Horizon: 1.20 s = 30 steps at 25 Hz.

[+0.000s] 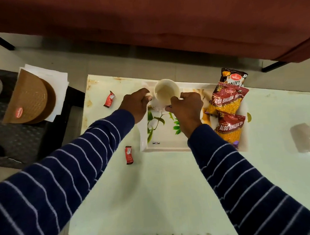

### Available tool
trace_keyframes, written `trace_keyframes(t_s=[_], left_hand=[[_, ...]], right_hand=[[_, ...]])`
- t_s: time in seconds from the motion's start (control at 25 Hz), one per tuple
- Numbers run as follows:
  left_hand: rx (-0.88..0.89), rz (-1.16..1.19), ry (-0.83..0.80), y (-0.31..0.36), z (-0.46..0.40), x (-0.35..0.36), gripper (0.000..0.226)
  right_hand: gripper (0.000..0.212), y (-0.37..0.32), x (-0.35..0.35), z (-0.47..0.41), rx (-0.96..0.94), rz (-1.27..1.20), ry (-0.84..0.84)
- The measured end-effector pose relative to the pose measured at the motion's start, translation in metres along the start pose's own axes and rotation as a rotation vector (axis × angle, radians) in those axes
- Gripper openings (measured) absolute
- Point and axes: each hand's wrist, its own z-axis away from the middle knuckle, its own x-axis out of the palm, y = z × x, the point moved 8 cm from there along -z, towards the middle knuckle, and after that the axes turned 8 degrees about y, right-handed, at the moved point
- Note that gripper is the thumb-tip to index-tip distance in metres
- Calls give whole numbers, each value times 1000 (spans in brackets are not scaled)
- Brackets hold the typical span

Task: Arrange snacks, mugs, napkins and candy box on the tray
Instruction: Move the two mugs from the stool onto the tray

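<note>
**Both hands on a white mug over the tray**

The left hand [136,105] grips the handle of a white mug [166,94], its fingers curled round it. The right hand [185,108] holds the mug's near side, fingers [175,99] bent against the wall just below the rim. The mug stands upright over the far left part of the tray [163,146]; whether its base touches the tray cannot be told.

The tray, white with a leaf print, lies on the pale desk [155,190]. Along its right side lie three snack packets: a dark salted one [233,78] farthest, then two red and yellow Aloo Bhujia packets [226,101] [231,128], overlapping.

Two small red sachets lie on the desk left of the tray, one far [109,101], one near [129,154]. A brown box [29,100] rests on white napkins [56,78] on a dark side surface to the left.
</note>
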Motion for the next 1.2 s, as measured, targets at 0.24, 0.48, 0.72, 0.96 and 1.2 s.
trace_keyframes(t_s=[0.24, 0.48, 0.72, 0.96, 1.2], left_hand=[[20, 1, 10, -8, -17, 5, 27], [-22, 94, 122, -16, -16, -9, 31], [-287, 328, 606, -115, 60, -117, 13], [-743, 501, 1038, -247, 126, -227, 32], [-773, 757, 990, -272, 78, -269, 37]], right_hand=[[14, -3, 4, 5, 7, -14, 81], [21, -6, 3, 12, -56, 61, 79], [31, -42, -11, 65, -296, -31, 178], [30, -115, 100, 143, -514, -48, -227], [28, -184, 185, 204, -703, 11, -357]])
